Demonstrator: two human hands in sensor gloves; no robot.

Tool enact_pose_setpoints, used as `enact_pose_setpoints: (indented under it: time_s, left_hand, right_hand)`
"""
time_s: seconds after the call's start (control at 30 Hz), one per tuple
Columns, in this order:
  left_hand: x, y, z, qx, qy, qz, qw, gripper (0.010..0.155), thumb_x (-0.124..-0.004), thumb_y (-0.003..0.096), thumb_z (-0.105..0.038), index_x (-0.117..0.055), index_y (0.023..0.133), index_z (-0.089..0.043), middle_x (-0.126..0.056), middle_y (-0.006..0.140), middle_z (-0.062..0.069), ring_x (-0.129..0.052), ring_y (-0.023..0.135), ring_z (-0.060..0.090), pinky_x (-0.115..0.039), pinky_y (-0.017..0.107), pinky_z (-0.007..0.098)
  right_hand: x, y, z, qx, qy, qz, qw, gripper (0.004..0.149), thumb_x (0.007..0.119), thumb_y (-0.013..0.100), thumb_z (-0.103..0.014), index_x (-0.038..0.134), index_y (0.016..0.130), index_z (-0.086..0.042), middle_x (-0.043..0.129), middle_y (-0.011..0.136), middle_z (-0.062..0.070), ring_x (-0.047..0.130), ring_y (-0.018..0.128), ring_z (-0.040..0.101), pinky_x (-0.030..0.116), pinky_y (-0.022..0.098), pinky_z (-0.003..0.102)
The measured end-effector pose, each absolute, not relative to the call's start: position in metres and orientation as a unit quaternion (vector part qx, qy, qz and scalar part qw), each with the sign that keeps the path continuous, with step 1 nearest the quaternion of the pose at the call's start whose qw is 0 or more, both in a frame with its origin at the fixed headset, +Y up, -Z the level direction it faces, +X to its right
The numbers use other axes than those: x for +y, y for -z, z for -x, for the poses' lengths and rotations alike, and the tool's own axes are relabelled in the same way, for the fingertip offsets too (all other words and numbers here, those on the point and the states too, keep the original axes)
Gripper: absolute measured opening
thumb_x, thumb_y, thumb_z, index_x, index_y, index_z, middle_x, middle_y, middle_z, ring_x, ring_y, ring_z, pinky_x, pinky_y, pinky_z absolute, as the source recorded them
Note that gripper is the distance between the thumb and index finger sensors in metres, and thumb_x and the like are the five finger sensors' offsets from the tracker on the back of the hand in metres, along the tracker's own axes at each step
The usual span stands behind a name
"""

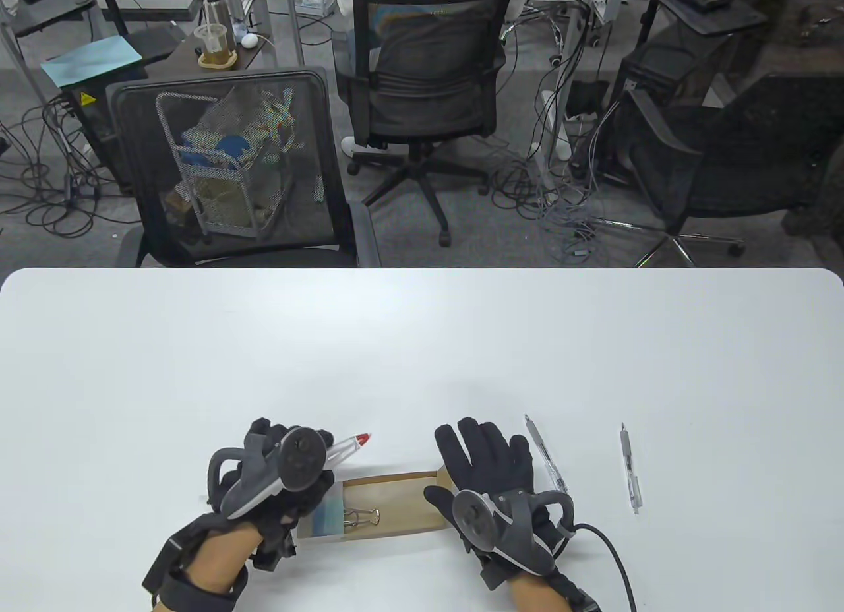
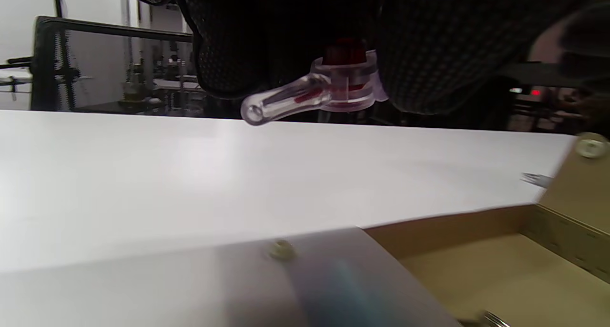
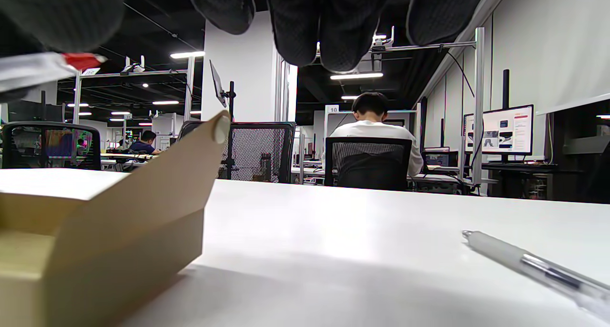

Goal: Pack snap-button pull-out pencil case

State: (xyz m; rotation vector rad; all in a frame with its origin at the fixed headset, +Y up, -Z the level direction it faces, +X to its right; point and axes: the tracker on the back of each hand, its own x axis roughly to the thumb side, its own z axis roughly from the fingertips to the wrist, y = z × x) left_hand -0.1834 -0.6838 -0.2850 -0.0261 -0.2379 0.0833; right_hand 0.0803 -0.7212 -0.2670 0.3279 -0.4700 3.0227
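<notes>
The brown cardboard pull-out pencil case [image 1: 395, 503] lies open near the table's front edge, its tray drawn out of a translucent sleeve [image 1: 321, 514]. A binder clip [image 1: 361, 518] lies in the tray. My left hand [image 1: 290, 467] grips a clear pen with a red tip [image 1: 351, 444] above the case's left end; the pen also shows in the left wrist view [image 2: 310, 91]. My right hand [image 1: 484, 457] hovers flat with fingers spread over the case's right end flap [image 3: 143, 208], holding nothing.
Two clear pens lie on the table right of my right hand, one close [image 1: 546, 454] and one farther right [image 1: 631, 467]. The near one shows in the right wrist view [image 3: 538, 265]. Black office chairs [image 1: 231, 170] stand beyond the table's far edge.
</notes>
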Motion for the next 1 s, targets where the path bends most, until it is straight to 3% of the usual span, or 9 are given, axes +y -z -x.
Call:
enact_pose_setpoints:
  time_s: [0.3,0.57,0.8,1.0]
  left_hand:
    - [-0.697,0.264,0.173,-0.163,-0.012,0.007,0.986,0.065,-0.091,0.0324,-0.048,-0.078,0.092,-0.029,-0.088,0.091,-0.006,-0.092,0.085,0.023,-0.050,0.082,0.062]
    - [-0.699,0.257,0.173,-0.166,0.007,-0.002,0.986,0.064,-0.092,0.0325,-0.047,-0.078,0.093,-0.029,-0.088,0.092,-0.006,-0.092,0.086,0.024,-0.049,0.082,0.063]
    - [-0.700,0.246,0.159,-0.189,0.047,-0.016,0.981,0.064,-0.092,0.0321,-0.046,-0.079,0.092,-0.030,-0.088,0.092,-0.006,-0.092,0.086,0.023,-0.049,0.082,0.063]
    - [-0.703,0.237,0.151,-0.195,0.077,-0.028,0.977,0.063,-0.091,0.0320,-0.046,-0.079,0.092,-0.029,-0.088,0.092,-0.006,-0.092,0.087,0.023,-0.049,0.082,0.063]
  right_hand:
    - [-0.720,0.268,-0.079,-0.145,-0.983,-0.104,0.032,0.077,0.064,0.039,-0.073,0.043,0.108,-0.046,0.056,0.120,-0.007,0.063,0.108,0.025,0.052,0.078,0.061]
    - [-0.709,0.253,-0.048,-0.164,-0.974,-0.149,0.033,0.074,0.069,0.037,-0.070,0.047,0.105,-0.051,0.058,0.119,-0.021,0.062,0.110,0.018,0.049,0.081,0.060]
    - [-0.712,0.236,-0.004,-0.165,-0.968,-0.190,-0.011,0.069,0.073,0.034,-0.068,0.058,0.100,-0.054,0.073,0.110,-0.027,0.073,0.105,0.008,0.056,0.083,0.052]
    - [-0.717,0.238,0.009,-0.170,-0.962,-0.211,-0.031,0.060,0.077,0.034,-0.063,0.073,0.091,-0.047,0.090,0.092,-0.023,0.087,0.089,0.006,0.066,0.078,0.047]
